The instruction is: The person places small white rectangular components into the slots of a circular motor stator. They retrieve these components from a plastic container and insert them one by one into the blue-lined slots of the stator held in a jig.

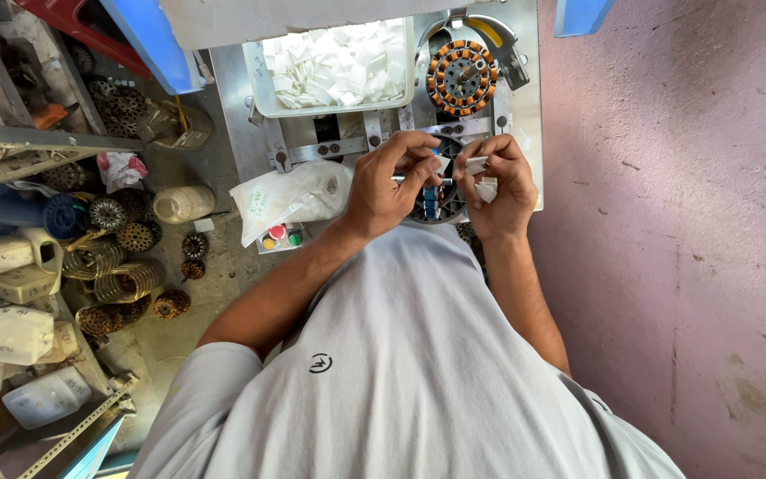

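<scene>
Your left hand (pixel 389 182) and your right hand (pixel 500 186) meet over the dark round stator core (pixel 436 200) that sits on the metal worktop (pixel 254 133), directly in front of your body. The fingers of your left hand are closed in a pinch on a thin rod-like tool (pixel 418 179) that lies across the top of the core. The fingers of your right hand are closed around a few small white paper strips (pixel 480 176); one strip points toward your left hand, the others hang folded in the palm.

These strips look very light, thin and soft. They will bend and crease easily, and I think they can slip from the fingers if you press too weakly, or crumple if you press too hard. It seems best to hold one near its end, flat between thumb and first finger, so the free part stays straight. The core looks heavy and stiff, and it probably stays in its place without your help.

Behind your hands stands a white tray (pixel 259 84) full of more white paper pieces. To the right of it a wound stator with orange copper coils (pixel 461 78) sits on a spindle. A clear plastic bag (pixel 290 197) lies just beside your left wrist, near some small coloured buttons (pixel 281 237). On the floor at your left are more cores, wire coils and plastic containers (pixel 6 333).
</scene>
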